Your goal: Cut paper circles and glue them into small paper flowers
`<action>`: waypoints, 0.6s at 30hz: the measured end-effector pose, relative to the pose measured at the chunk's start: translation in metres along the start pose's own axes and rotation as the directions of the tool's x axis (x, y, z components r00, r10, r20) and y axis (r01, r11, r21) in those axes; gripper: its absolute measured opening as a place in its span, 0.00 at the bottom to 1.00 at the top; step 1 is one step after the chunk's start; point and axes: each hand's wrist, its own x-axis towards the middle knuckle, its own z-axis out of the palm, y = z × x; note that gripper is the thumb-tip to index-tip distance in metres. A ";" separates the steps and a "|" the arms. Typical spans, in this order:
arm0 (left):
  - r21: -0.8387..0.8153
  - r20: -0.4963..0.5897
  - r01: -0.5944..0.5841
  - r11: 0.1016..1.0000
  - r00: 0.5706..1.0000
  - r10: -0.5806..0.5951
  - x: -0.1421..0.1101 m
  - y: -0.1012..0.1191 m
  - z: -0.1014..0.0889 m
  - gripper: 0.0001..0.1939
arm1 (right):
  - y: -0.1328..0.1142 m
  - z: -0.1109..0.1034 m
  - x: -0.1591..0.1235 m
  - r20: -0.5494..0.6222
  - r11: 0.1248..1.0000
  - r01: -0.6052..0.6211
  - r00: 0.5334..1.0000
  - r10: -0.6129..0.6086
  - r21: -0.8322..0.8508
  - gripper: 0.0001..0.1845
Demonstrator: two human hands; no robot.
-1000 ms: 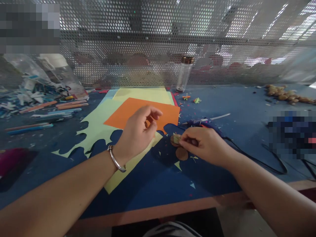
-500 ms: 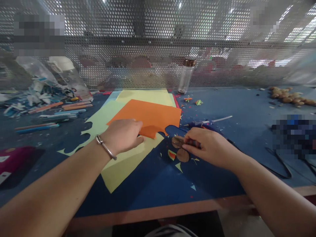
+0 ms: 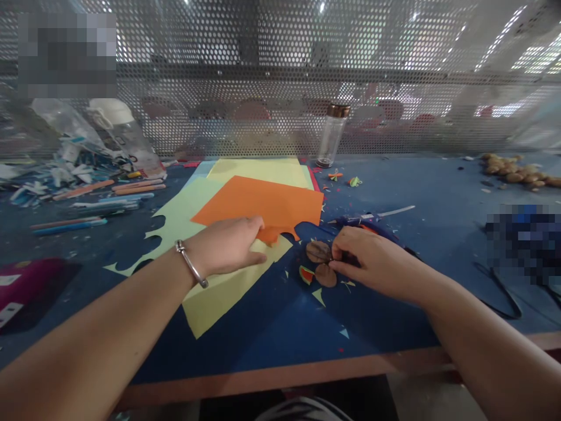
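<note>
My left hand [image 3: 230,244], with a silver bangle on its wrist, lies at the lower edge of an orange paper sheet [image 3: 263,202]. Its thumb stands apart from its fingers, and I see nothing held. Pale yellow paper [image 3: 210,310] lies under that hand. My right hand [image 3: 366,254] has thumb and forefinger pinched together beside two flat brown discs [image 3: 319,252]. Whatever is between the fingertips is too small or hidden to make out. Left of the lower disc is a small green-rimmed piece with a red middle [image 3: 306,275].
Behind my right hand lies a blue glue gun [image 3: 363,220] with a pale stick in it. A clear bottle [image 3: 332,137] stands against the perforated metal screen [image 3: 272,117]. Coloured sticks [image 3: 105,204] and a white-lidded bottle [image 3: 127,134] are at left, wooden beads [image 3: 517,172] at right.
My left hand has slid slightly right over the paper. The right hand's fingertips have drawn a little to the right, uncovering more of the upper brown disc. The view has shifted slightly.
</note>
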 end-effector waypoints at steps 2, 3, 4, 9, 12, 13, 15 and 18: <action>-0.053 0.038 -0.002 0.999 0.999 0.004 0.000 0.003 0.000 0.20 | 0.000 0.000 0.000 0.005 1.000 0.001 1.000 -0.001 -0.011 0.06; -0.081 0.052 -0.001 0.997 0.999 0.005 0.000 0.005 0.000 0.20 | 0.000 0.000 0.000 0.005 1.000 0.006 1.000 -0.005 -0.016 0.06; -0.115 0.058 -0.006 0.993 0.998 0.013 0.001 0.007 0.000 0.20 | 0.000 0.000 0.000 0.004 1.000 0.011 1.000 -0.011 -0.020 0.06; -0.439 0.074 -0.128 0.890 0.981 0.178 0.004 0.015 0.000 0.19 | 0.002 0.000 -0.001 -0.010 1.000 0.020 1.000 -0.020 0.015 0.06; -0.601 0.006 -0.139 0.787 0.984 0.178 0.007 0.016 0.002 0.23 | -0.003 -0.004 -0.001 -0.063 0.992 -0.024 0.997 0.032 0.120 0.05; -0.649 -0.003 -0.120 0.751 0.988 0.155 0.008 0.016 0.003 0.25 | -0.004 -0.006 -0.002 -0.078 0.986 -0.040 0.996 0.053 0.160 0.05; -0.746 0.003 -0.085 0.661 0.991 0.130 0.011 0.017 0.005 0.28 | -0.008 -0.009 -0.002 -0.100 0.972 -0.064 0.991 0.089 0.228 0.07; -0.860 0.042 -0.026 0.510 0.992 0.122 0.012 0.020 0.008 0.20 | -0.010 -0.011 -0.003 -0.141 0.940 -0.100 0.978 0.153 0.327 0.09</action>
